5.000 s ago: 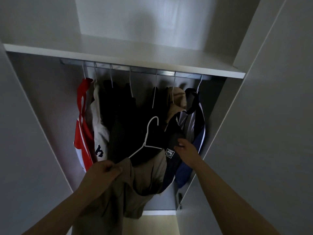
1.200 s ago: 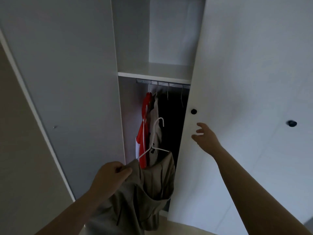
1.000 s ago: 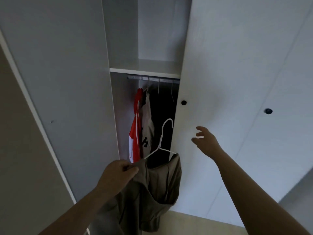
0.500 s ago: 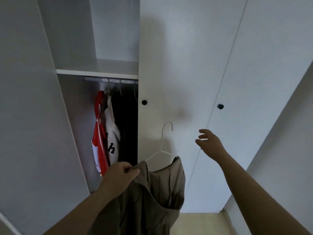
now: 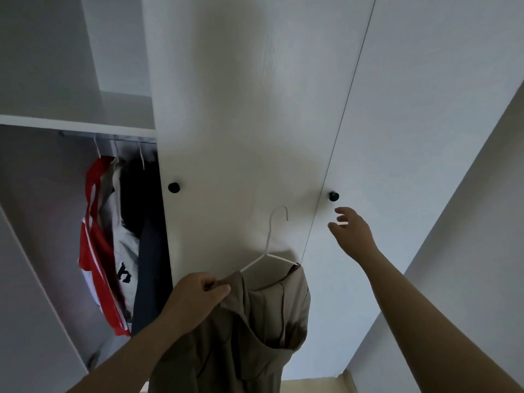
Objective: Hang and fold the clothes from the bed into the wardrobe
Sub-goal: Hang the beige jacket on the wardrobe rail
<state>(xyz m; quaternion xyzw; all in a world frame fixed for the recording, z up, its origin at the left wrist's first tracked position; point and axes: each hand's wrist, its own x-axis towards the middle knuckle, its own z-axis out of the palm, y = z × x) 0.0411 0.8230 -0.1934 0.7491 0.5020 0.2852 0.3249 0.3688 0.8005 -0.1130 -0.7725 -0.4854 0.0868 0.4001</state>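
L hand [image 5: 198, 296] pinches khaki garment [image 5: 255, 321] on white hanger [image 5: 269, 251] — hook up, long axis vertical; R hand [image 5: 353, 236] spread, empty.

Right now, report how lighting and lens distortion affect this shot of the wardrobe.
Head view: dim, even light, no glare; a soft shadow spreads over the wardrobe door; the dark clothes in the open compartment lose detail; the wide-angle lens curves the door seam.

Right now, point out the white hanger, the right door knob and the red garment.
white hanger [image 5: 268, 237]: head view, its wire neck.
right door knob [image 5: 334, 196]: head view, its round face.
red garment [image 5: 97, 268]: head view, its red panel.
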